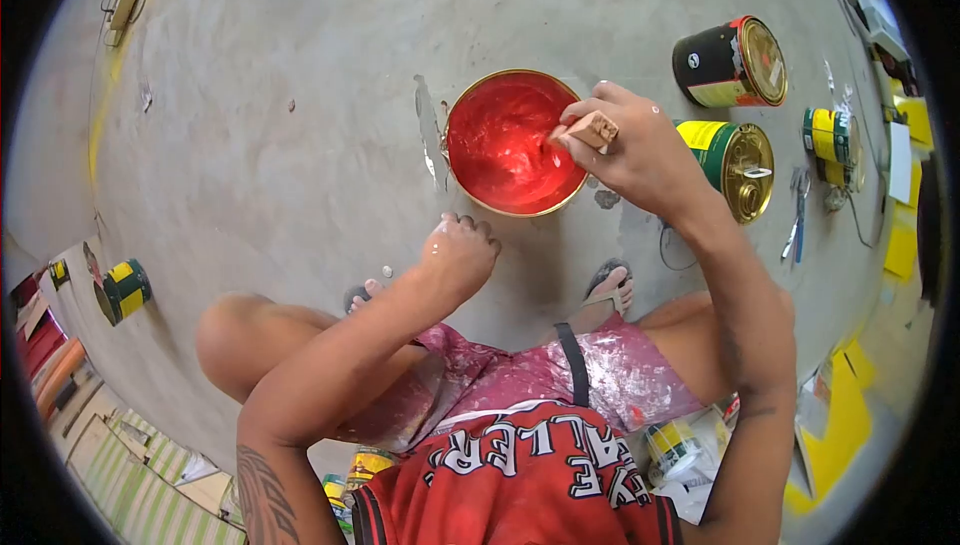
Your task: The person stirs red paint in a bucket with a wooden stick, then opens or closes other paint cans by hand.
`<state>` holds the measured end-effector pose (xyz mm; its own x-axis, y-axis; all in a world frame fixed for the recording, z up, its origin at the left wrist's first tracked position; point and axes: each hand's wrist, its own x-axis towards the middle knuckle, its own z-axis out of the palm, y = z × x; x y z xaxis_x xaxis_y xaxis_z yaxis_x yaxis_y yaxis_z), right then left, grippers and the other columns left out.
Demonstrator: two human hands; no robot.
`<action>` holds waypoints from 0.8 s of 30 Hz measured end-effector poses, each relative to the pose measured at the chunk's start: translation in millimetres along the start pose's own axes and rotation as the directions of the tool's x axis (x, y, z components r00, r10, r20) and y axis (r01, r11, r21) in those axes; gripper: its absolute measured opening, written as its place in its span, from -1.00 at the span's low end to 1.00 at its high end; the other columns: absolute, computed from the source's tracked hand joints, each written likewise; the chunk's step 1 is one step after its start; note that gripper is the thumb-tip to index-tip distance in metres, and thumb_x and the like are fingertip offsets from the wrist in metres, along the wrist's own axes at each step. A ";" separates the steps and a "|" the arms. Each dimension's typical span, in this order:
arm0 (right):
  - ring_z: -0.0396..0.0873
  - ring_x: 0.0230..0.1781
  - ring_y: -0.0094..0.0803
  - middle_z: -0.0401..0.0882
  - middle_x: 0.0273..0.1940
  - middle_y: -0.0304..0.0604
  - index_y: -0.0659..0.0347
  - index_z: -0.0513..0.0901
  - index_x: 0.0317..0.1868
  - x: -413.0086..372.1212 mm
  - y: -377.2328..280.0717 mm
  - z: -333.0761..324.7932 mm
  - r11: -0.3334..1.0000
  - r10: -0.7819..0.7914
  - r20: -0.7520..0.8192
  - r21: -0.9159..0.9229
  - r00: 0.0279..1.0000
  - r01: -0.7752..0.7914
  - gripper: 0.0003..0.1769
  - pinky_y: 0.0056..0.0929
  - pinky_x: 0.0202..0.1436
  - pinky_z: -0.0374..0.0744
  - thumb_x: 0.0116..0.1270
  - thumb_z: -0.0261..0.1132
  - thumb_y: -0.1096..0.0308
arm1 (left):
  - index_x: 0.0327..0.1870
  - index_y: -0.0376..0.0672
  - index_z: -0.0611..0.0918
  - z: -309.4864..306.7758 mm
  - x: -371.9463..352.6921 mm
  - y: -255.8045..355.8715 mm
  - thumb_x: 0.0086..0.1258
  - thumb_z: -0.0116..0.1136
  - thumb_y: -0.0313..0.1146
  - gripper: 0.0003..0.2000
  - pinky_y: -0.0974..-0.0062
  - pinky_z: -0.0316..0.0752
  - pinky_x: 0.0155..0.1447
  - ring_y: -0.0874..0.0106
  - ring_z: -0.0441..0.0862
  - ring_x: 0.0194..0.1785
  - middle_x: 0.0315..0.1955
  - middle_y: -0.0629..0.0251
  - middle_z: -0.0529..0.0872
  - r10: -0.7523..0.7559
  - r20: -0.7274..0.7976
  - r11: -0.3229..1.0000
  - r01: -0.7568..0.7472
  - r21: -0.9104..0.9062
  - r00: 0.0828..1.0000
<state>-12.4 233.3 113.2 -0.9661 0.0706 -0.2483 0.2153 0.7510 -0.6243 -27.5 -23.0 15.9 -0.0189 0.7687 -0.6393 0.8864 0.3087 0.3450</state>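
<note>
Your right hand [640, 150] clamps a stiff wooden stick [592, 130] dipped in the open can of red paint [512, 73] on the concrete floor [300, 145], your left hand [460, 253] fisted just beside it; being full, the can likely handles heavy and sloshy, so grip its outer wall.

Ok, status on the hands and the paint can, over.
Right hand gripping wooden stick, tip in red paint. Left hand fisted beside open paint can, holding nothing visible. Green can lying close behind right hand.
</note>
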 end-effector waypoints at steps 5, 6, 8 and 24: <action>0.72 -0.10 -0.08 0.70 -0.04 -0.06 0.17 0.77 0.07 -1.6 3.6 22.0 0.964 -0.238 -0.059 0.105 0.970 0.243 -0.71 -0.22 0.00 0.67 0.35 0.47 0.38 | 0.18 -0.07 0.70 -10.8 0.2 -3.2 0.38 0.38 -0.08 -0.57 0.19 0.57 0.23 0.21 0.69 0.18 0.07 0.20 0.74 -0.029 -0.001 0.998 0.029 -0.048 1.000; 0.72 -0.09 -0.12 0.69 -0.03 -0.08 0.20 0.77 0.05 -1.0 2.4 22.9 0.950 -0.255 -0.046 0.173 0.966 0.259 -0.72 -0.25 -0.01 0.67 0.35 0.48 0.41 | 0.26 -0.06 0.66 -14.6 -0.6 -3.7 0.38 0.38 -0.08 -0.52 0.17 0.57 0.23 0.20 0.69 0.20 0.12 0.19 0.73 -0.035 -0.016 0.998 0.034 -0.061 0.999; 0.71 -0.07 -0.11 0.70 -0.02 -0.08 0.18 0.77 0.05 -0.3 0.4 18.1 0.944 -0.251 -0.014 0.217 0.968 0.248 -0.71 -0.24 0.00 0.67 0.33 0.50 0.37 | 0.35 -0.05 0.62 -14.8 -0.8 -4.4 0.38 0.38 -0.09 -0.46 0.15 0.56 0.24 0.19 0.68 0.23 0.17 0.17 0.71 -0.046 -0.033 0.996 0.043 -0.075 0.998; 0.73 -0.14 -0.03 0.75 -0.15 -0.06 0.22 0.78 -0.08 4.2 -2.4 19.4 0.971 -0.238 -0.107 0.000 0.965 0.239 -0.74 -0.15 -0.03 0.68 0.34 0.47 0.24 | 0.56 -0.10 0.41 -12.5 -0.5 -10.1 0.39 0.38 -0.10 -0.26 0.08 0.46 0.39 0.11 0.53 0.42 0.34 0.07 0.62 -0.025 -0.235 0.997 0.006 -0.083 0.972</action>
<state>-14.2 219.1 99.3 -0.9991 -0.0403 -0.0118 -0.0222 0.7459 -0.6657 -42.3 -19.5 21.3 -0.1497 0.8709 -0.4680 0.8448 0.3586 0.3971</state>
